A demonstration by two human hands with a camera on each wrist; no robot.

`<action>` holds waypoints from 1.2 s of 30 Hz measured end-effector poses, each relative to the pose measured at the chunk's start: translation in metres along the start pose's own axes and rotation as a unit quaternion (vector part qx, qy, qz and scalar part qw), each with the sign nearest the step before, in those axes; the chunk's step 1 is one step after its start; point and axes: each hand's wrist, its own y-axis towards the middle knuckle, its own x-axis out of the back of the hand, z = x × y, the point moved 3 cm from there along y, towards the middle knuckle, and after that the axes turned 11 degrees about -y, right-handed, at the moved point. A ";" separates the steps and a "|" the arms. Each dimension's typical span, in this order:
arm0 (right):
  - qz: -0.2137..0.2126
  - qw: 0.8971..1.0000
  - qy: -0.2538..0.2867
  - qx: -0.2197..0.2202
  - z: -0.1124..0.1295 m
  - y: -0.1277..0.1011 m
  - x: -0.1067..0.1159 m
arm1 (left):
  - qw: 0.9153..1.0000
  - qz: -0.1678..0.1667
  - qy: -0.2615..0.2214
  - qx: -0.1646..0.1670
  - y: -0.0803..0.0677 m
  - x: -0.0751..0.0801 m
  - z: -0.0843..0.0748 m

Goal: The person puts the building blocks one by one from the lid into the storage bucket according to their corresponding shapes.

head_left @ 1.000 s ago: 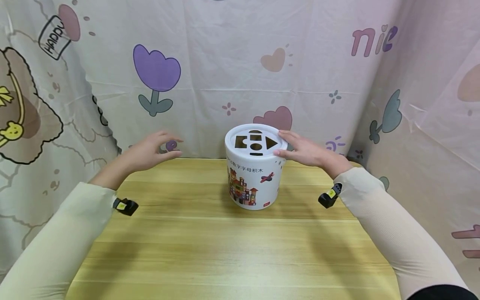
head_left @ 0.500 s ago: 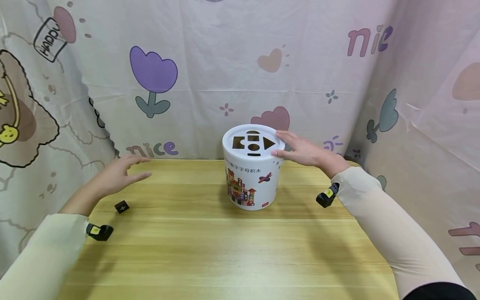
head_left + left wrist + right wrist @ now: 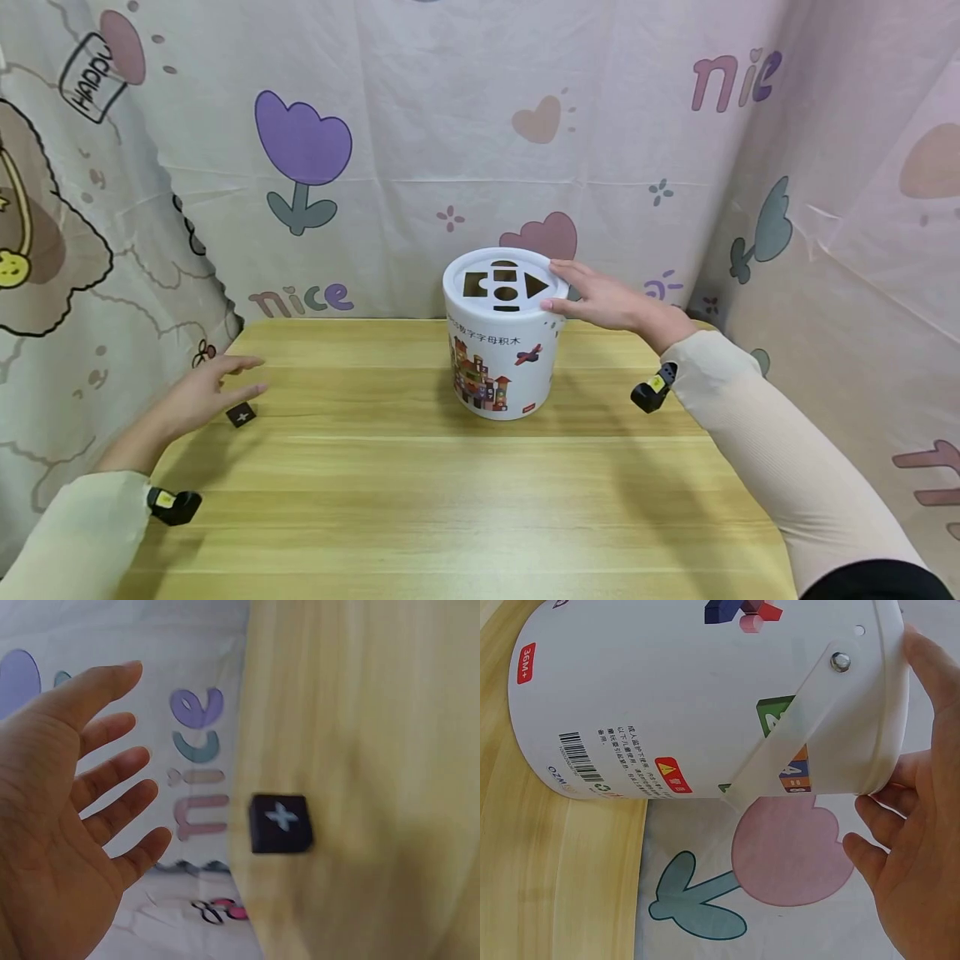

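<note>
A small black block (image 3: 242, 414) with a white plus sign lies on the left part of the table. My left hand (image 3: 197, 393) is over the table's left edge beside it, fingers spread and holding nothing. The left wrist view shows the block (image 3: 280, 823) apart from the fingertips. Further right stands a white toy-block bucket (image 3: 502, 350), upright. Its lid (image 3: 467, 265) has several shaped holes. My right hand (image 3: 600, 298) holds the lid's right rim, with the thumb nearer me and the fingers behind. In the right wrist view, fingers (image 3: 870, 859) curl at the rim.
The bucket's pale strap handle (image 3: 787, 724) hangs at its side. The wooden table (image 3: 450, 508) ends at a patterned curtain (image 3: 420, 108) behind it, with more curtain along both sides. A small black camera is worn on each wrist.
My left hand has moved left and down toward me, away from the table's back edge, bringing the black block into sight. My right hand has stayed on the bucket.
</note>
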 end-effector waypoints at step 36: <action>0.001 1.000 -0.003 -0.002 0.000 0.000 -0.001 | 0.996 -0.073 -0.042 0.027 -0.024 -0.034 0.060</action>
